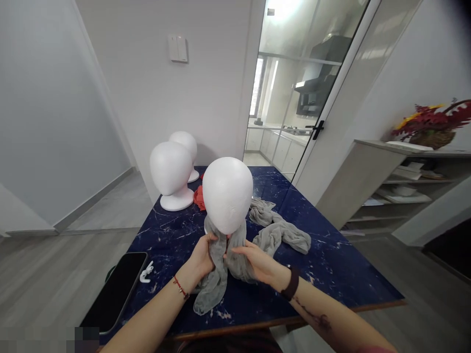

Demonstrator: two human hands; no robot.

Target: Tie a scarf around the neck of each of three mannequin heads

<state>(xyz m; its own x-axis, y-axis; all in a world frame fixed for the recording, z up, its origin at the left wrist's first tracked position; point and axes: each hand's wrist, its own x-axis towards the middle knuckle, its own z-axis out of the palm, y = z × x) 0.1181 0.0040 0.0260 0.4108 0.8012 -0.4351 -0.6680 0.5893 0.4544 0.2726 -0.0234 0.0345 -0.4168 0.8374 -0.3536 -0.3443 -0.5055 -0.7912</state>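
Note:
A white foam mannequin head [228,193] stands upright at the middle of the table, with a sheer grey scarf [215,289] around its neck. The two ends of the scarf hang down in front, towards me. My left hand [202,257] is closed on the left end, just below the chin. On the other side, my right hand [255,262] grips the right end, thumb on top. A bit of red shows between the two ends under the chin. To the right, a second grey scarf [281,233] lies crumpled on the table.
Two more white foam heads [171,169] stand at the back left, beside a bunched red cloth [199,198]. A tablet-like black device [116,291] and white earbuds [146,272] lie at the left edge of the dark blue marbled table [324,274]. A shelf [397,186] stands at right.

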